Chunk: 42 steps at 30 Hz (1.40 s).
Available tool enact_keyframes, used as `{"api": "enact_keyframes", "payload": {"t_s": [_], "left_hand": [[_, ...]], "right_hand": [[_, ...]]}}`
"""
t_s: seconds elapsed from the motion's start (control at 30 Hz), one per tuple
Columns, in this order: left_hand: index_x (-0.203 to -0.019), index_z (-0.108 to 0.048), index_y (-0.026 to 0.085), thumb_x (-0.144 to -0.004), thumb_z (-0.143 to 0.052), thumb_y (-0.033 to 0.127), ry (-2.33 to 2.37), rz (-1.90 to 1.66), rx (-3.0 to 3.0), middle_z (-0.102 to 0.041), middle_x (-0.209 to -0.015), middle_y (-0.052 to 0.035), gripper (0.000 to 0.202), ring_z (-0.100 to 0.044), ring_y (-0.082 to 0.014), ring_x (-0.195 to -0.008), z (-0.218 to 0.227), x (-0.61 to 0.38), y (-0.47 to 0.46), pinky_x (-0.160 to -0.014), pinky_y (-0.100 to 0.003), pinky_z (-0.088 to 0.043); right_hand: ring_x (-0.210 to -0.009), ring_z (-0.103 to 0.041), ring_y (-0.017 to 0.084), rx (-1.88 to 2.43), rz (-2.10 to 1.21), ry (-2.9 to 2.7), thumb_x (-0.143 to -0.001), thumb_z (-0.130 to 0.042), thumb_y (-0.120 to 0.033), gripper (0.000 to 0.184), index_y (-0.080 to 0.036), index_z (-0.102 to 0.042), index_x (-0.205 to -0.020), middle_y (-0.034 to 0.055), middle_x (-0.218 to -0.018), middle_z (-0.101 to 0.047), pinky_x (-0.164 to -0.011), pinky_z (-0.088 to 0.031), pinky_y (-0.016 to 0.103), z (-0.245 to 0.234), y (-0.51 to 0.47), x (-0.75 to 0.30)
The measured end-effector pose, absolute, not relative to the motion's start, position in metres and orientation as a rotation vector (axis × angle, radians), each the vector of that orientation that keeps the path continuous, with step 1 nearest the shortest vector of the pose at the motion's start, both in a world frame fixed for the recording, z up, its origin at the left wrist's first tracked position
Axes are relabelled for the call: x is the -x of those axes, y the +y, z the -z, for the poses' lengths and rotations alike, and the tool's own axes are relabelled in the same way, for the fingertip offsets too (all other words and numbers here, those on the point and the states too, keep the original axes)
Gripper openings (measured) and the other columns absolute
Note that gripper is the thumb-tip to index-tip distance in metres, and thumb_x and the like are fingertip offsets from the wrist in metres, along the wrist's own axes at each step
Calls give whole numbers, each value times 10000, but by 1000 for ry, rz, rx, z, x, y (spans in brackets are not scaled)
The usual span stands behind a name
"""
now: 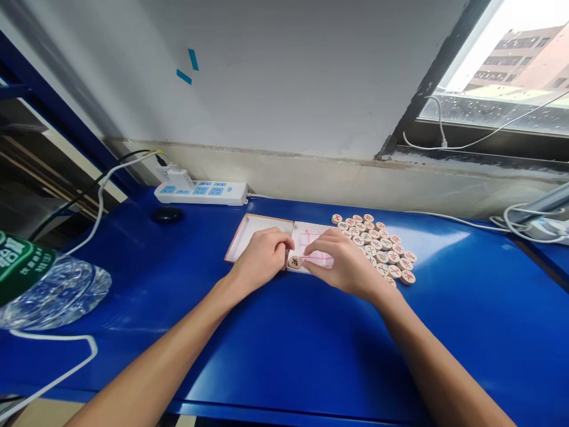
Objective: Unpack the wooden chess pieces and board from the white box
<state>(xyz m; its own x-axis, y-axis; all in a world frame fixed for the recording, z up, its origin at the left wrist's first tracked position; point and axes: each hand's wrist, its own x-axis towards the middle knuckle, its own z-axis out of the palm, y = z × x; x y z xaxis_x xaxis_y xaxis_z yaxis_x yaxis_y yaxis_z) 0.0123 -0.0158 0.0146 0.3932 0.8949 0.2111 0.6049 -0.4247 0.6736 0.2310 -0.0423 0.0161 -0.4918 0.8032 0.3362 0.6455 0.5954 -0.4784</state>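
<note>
An open shallow box lies on the blue desk, its left half a white-lined tray and its right half a white panel with pink grid lines. My left hand is closed with curled fingers at the seam between the halves, gripping the box there. One round wooden Chinese chess piece with a dark character lies at the near left corner of the right half. The thumb and finger of my right hand pinch it from the right. Many more chess pieces lie in a flat cluster, partly hidden behind my right hand.
A white power strip stands against the wall, with a black oval object before it. At the left is a clear bottle with a green label, near a white cable. Another cable runs along the back right.
</note>
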Motion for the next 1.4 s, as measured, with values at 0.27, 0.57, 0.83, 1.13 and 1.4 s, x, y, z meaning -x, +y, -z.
{"api": "enact_keyframes", "payload": {"t_s": [0.27,0.57,0.83,1.13,1.4], "left_hand": [[-812,-739,188,-844,-398,54,1276,-767,-2133,-710,-814,-25,367,-658,-152,-704,-12,-13,-15,-658,-270,-522],[-810,-732,192,-844,-454,85,1306,-759,-2190,-717,-831,-22,299,-656,-158,-741,-14,-15,-16,-669,-269,-502],[-830,-739,201,-864,-468,97,1314,-750,-2221,-716,-837,-17,292,-651,-164,-768,-12,-16,-16,-703,-283,-495],[-837,-725,184,-860,-481,90,1367,-765,-2281,-696,-841,-37,263,-625,-170,-751,-9,-16,-17,-695,-300,-474],[-900,-717,196,-920,-468,134,1395,-734,-2386,-677,-964,-39,258,-596,-148,-711,-8,-7,-12,-677,-299,-471]], "right_hand": [[-972,-656,249,1155,-535,-2243,-857,-773,-284,105,-238,-777,-952,74,-941,-733,-828,-514,361,-10,-30,-219],[-864,-666,210,1026,-499,-2330,-896,-728,-242,59,-236,-783,-875,19,-858,-772,-919,-484,369,-15,-28,-219],[-902,-655,234,1107,-488,-2267,-857,-768,-291,88,-225,-767,-914,61,-893,-747,-805,-516,356,-4,-23,-223],[-881,-674,228,1202,-358,-2058,-874,-718,-270,92,-263,-720,-966,16,-942,-760,-850,-502,399,-34,-40,-269],[-794,-657,211,1491,-579,-2194,-827,-758,-373,119,-269,-733,-880,19,-875,-734,-680,-508,346,-38,-48,-335]]}}
